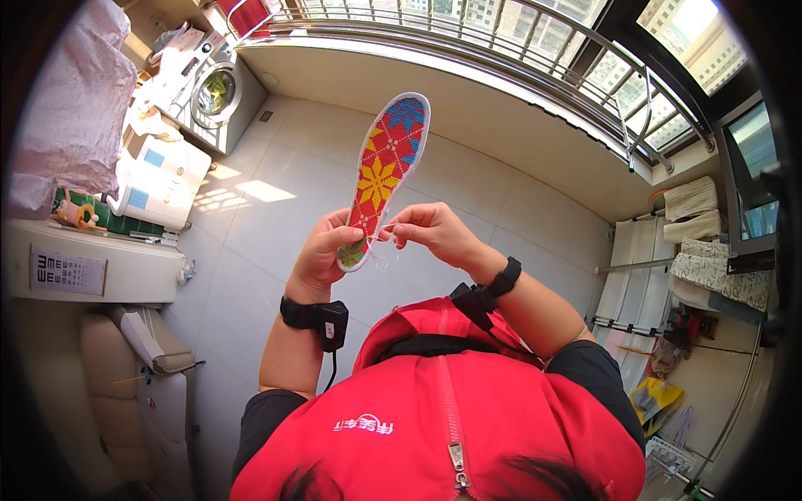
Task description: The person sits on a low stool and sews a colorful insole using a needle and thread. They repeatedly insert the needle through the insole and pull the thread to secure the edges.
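Note:
An embroidered shoe insole (391,160) with a white bound edge is held up in front of me. Its face carries yellow, red, blue and green stitching, with a yellow star-shaped flower near the middle. My left hand (322,250) grips the narrow heel part, thumb on the patterned face and fingers behind. Close to the insole's right edge, my right hand (432,232) pinches something thin and pale between thumb and forefinger, a thread or perhaps a needle. Loose white thread (380,260) hangs in loops beside the heel. Whether a needle is there is too small to tell.
Pale floor tiles (282,188) lie below my hands. A front-loading washing machine (216,94) stands at upper left, near a white cabinet (94,266). A metal railing (438,28) runs along the window. Folded cloths (692,206) and a white rack (633,269) are at right.

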